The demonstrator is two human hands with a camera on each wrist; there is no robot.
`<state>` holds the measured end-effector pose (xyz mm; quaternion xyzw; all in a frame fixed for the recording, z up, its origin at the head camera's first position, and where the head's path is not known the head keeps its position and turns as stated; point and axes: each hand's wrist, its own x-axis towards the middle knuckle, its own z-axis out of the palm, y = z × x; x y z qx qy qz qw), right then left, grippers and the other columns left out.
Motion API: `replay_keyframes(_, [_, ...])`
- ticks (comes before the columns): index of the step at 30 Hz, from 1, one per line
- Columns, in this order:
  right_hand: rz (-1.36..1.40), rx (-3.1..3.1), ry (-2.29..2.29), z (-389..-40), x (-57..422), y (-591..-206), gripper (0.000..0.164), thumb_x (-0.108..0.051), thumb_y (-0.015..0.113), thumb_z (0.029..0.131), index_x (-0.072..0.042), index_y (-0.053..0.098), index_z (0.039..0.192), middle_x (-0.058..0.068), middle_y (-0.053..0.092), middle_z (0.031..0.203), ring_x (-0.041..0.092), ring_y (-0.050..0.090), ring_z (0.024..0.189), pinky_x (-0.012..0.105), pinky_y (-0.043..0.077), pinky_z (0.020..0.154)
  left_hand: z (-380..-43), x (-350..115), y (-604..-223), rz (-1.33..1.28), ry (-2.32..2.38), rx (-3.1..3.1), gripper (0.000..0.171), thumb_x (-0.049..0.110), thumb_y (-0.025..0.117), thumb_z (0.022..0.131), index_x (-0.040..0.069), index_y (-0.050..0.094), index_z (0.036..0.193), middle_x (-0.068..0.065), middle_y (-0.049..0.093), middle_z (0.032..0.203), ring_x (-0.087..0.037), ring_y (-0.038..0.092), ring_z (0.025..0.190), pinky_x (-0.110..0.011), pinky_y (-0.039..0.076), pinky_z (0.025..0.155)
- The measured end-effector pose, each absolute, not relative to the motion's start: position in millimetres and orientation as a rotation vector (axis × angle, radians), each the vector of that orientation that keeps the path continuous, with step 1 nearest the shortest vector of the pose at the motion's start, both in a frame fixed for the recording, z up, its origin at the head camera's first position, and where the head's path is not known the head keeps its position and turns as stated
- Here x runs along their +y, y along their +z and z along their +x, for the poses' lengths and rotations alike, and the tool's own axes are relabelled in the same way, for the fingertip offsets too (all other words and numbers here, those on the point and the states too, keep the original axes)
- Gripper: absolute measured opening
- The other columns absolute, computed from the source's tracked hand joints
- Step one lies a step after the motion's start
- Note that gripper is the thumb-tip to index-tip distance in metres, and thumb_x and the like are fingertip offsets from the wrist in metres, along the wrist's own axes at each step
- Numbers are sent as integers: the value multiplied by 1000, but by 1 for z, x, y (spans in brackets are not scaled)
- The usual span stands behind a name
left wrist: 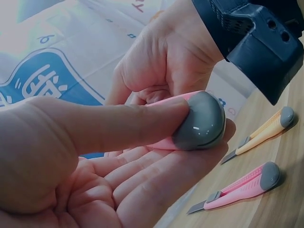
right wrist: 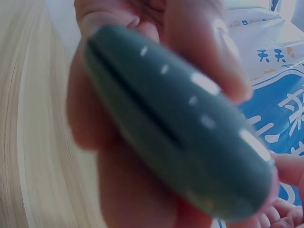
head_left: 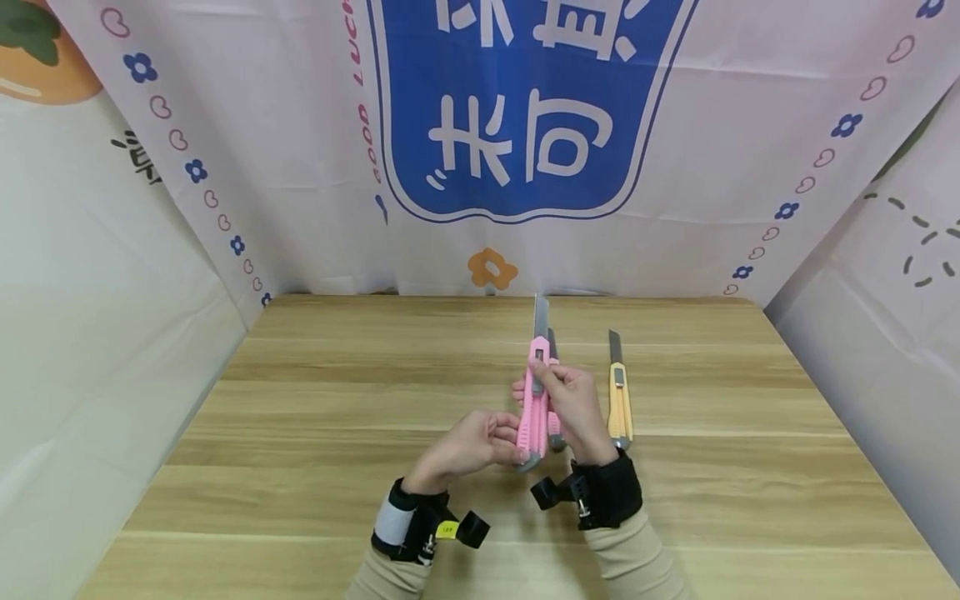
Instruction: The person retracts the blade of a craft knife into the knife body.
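Both hands hold one pink utility knife (head_left: 533,408) above the table, its blade (head_left: 542,317) bared and pointing away from the person. My right hand (head_left: 576,404) grips its body, with the thumb near the slider. At the lower end, my left hand (head_left: 476,442) pinches the handle; in the left wrist view its thumb lies against the grey end cap (left wrist: 203,121) with fingers underneath. That cap (right wrist: 180,123) fills much of the right wrist view. A second pink utility knife (left wrist: 247,190), blade out, lies on the table, partly hidden behind the right hand in the head view.
A yellow utility knife (head_left: 619,404) with its blade out lies right of the hands. The wooden table (head_left: 315,400) ends at a white printed cloth (head_left: 315,208) at the back, with more cloth at both sides.
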<state>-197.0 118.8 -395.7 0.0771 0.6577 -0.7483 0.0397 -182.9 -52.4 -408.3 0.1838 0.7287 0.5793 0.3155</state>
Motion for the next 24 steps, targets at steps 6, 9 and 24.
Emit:
replay_keyframes(6, [224,1993,-2292,-198,120,-394,40,-29,58,96,8,64,112,-3,76,75,10,74,74,28,62,72,-183,-51,-408,473,1554,1914,35,-1,64,87,-10,57,120,-28,68,111,-6,68,84,-24,59,82])
replay_keyframes(9, [242,1984,-2293,-199,123,-394,41,-29,57,97,7,63,115,-4,75,74,9,73,72,26,62,70,-184,-51,-408,468,1557,1917,36,0,65,86,-9,58,121,-27,69,110,-7,68,86,-25,59,82])
replay_keyframes(24, [311,1938,-2310,-198,127,-394,52,-42,56,95,2,60,122,-5,75,76,9,74,74,34,62,79,-183,-47,-410,470,1554,1931,33,1,66,86,-7,59,118,-26,69,108,-5,67,83,-23,58,81])
